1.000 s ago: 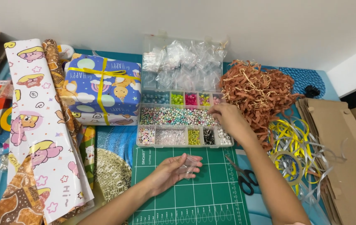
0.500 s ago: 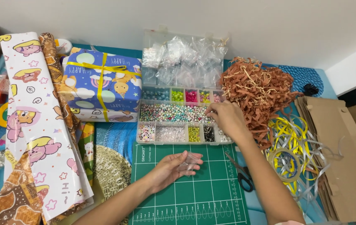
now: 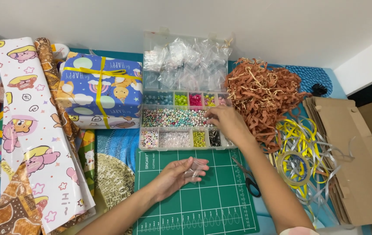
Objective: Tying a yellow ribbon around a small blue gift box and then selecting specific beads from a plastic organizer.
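My left hand point(image 3: 176, 176) rests palm up over the green cutting mat point(image 3: 194, 204) and holds a small clear plastic bag point(image 3: 196, 170). My right hand point(image 3: 226, 122) reaches into the clear compartmented bead box point(image 3: 181, 124), fingertips pinched at the row of pastel pearl beads point(image 3: 173, 117). Whether a bead is between the fingers cannot be seen. The box's raised lid point(image 3: 186, 65) holds several small clear bags.
A wrapped blue gift with yellow ribbon point(image 3: 101, 89) sits left of the box. Rolls of patterned wrapping paper point(image 3: 33, 130) lie at left. Brown shredded paper point(image 3: 264, 95), yellow and silver ribbon point(image 3: 303, 152), scissors point(image 3: 249, 178) and brown cardboard point(image 3: 346, 152) lie at right.
My right hand has moved left along the bead box, from its right end to the pearl bead row. My left hand stays over the mat with the small bag.
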